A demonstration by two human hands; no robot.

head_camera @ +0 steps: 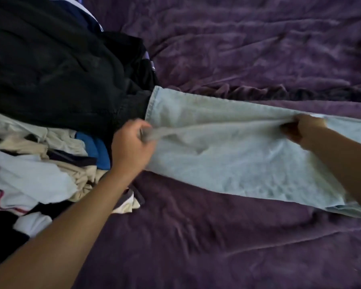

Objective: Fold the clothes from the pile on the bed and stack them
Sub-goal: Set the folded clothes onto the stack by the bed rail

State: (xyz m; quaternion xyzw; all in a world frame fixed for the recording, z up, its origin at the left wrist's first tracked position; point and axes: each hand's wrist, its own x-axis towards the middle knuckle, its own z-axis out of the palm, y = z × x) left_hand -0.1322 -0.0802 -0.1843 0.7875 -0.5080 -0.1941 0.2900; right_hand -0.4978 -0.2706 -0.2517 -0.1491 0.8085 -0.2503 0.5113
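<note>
Nearest, at lower middle and right: a wide stretch of wrinkled purple bedspread, room for moving there. At lower left, running up along the left edge: pile of clothes, with a white garment with red stripes, cream pieces and a blue garment tangled together, its near edge crossed by the left forearm. Farther in, at mid-frame: pale denim trouser leg, stretched over the bedspread from the pile to the right edge of the view, held between the 2 hands. Left hand curled round a bunched fold of the leg, just beside the pile. Right hand pinching the same fold farther right, well apart from the left. Stitched hem of the leg touching the black garment heaped on the pile's far side. Beyond, more rumpled bedspread up to the top and right edges.
</note>
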